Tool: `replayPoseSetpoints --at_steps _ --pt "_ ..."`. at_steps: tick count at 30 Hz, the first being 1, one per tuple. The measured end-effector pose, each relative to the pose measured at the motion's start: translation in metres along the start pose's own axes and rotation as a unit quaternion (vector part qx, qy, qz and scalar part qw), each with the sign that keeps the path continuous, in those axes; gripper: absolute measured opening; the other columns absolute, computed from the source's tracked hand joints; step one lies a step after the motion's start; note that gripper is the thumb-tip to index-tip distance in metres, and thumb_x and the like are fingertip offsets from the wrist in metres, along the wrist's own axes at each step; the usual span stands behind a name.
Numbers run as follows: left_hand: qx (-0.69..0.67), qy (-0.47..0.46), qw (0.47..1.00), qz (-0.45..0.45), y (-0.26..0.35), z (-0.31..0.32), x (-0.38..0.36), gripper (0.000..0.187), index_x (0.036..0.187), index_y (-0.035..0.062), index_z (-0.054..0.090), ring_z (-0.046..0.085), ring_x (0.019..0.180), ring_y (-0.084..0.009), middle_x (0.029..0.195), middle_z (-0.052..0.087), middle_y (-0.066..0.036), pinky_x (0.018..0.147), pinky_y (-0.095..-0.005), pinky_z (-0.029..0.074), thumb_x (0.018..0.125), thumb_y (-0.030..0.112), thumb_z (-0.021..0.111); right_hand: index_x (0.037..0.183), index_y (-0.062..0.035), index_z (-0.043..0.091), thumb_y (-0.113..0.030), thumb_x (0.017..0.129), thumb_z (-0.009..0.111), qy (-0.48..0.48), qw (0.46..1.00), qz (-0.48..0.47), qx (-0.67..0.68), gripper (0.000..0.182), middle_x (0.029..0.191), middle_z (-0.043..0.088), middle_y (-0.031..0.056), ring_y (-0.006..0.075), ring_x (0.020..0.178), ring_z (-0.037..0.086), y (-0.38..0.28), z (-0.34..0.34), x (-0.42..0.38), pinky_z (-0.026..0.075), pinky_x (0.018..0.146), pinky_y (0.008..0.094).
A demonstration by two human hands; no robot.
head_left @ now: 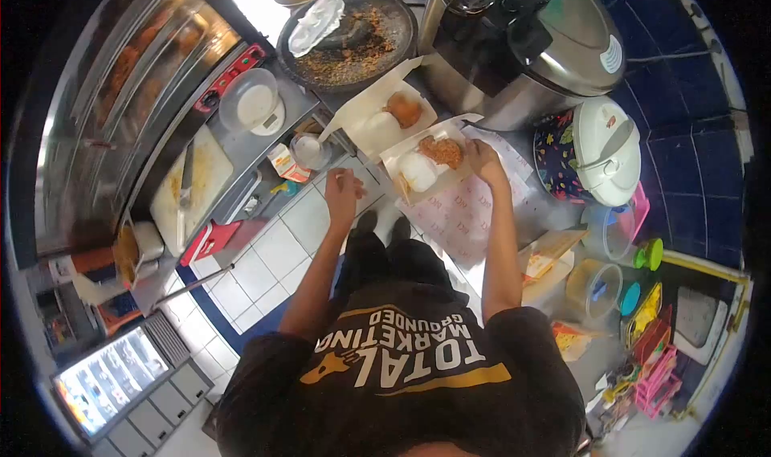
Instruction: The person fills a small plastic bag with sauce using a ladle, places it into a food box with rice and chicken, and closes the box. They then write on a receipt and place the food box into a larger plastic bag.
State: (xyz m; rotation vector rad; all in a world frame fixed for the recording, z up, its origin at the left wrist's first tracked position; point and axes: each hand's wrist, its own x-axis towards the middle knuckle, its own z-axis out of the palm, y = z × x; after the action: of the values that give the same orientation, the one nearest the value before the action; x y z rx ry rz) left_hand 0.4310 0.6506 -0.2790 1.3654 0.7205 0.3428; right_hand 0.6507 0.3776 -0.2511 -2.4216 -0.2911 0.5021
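My left hand (pixel 345 193) hangs over the floor with nothing in it, its fingers loosely bent and a little apart. My right hand (pixel 484 161) is at the right edge of the near food box (pixel 399 153), its fingers closed on the rim beside the chicken. In this open carton lie a white mound of rice (pixel 417 171) and a piece of fried chicken (pixel 441 152). Just behind it stands a second open box (pixel 365 146) with rice and a browned piece (pixel 404 110). Printed paper (pixel 458 224) lies under and beside the near box.
A dark stone mortar (pixel 393 43) with chopped food and a large steel cooker (pixel 514 104) stand behind the boxes. A patterned container (pixel 558 148) is at the right. On the left are a bowl on a scale (pixel 249 104), a cutting board (pixel 213 160) with a knife, and a display case.
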Motion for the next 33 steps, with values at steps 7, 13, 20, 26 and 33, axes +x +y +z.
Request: replayPoseSetpoints --at_steps 7,13,20,26,33 --pt "-0.004 -0.137 0.985 -0.105 0.012 0.011 0.063 0.046 0.126 0.0027 0.036 0.071 0.072 -0.027 0.1 0.065 -0.02 0.065 -0.0373 0.062 0.102 0.034 0.059 0.12 0.0011 0.067 -0.039 0.104 0.05 -0.09 0.995 0.011 0.032 0.047 0.115 0.07 0.0242 0.0365 0.109 0.067 -0.027 -0.015 -0.006 0.05 0.096 0.0397" --pt "-0.045 -0.167 0.974 -0.145 0.007 0.004 0.08 0.043 0.129 0.0047 0.036 0.07 0.095 -0.0263 0.115 0.062 -0.018 0.078 -0.0404 0.062 0.093 0.017 0.055 0.12 0.0025 0.064 -0.032 0.101 0.05 -0.049 0.996 -0.004 -0.075 0.042 0.115 0.068 0.0278 0.043 0.108 0.065 0.001 0.008 0.003 0.051 0.095 0.0437" --pt "-0.102 -0.234 0.952 -0.171 0.002 -0.027 0.098 0.056 0.141 0.0047 0.037 0.066 0.113 -0.0327 0.134 0.057 -0.018 0.088 -0.0517 0.062 0.087 0.006 0.052 0.123 0.0038 0.063 -0.031 0.109 0.041 0.071 0.992 0.08 0.071 0.044 0.119 0.068 0.0254 0.038 0.111 0.065 0.017 0.026 -0.05 0.049 0.099 0.0411" --pt "-0.131 -0.307 0.931 -0.146 0.019 -0.059 0.098 0.07 0.152 0.0062 0.033 0.065 0.117 -0.0354 0.14 0.055 -0.015 0.092 -0.054 0.06 0.086 0.005 0.055 0.108 0.007 0.063 -0.033 0.108 0.044 0.178 0.958 0.075 0.212 0.044 0.102 0.069 0.0289 0.0394 0.098 0.068 0.007 0.029 -0.112 0.051 0.09 0.0438" --pt "-0.082 -0.281 0.943 -0.156 0.03 -0.134 0.083 0.067 0.15 0.0028 0.039 0.056 0.126 -0.0286 0.143 0.051 -0.015 0.101 -0.0423 0.052 0.086 0.005 0.058 0.097 0.0067 0.062 -0.027 0.107 0.045 0.274 0.96 -0.045 -0.027 0.039 0.087 0.067 0.0239 0.0344 0.082 0.065 -0.004 0.027 -0.245 0.052 0.082 0.0435"
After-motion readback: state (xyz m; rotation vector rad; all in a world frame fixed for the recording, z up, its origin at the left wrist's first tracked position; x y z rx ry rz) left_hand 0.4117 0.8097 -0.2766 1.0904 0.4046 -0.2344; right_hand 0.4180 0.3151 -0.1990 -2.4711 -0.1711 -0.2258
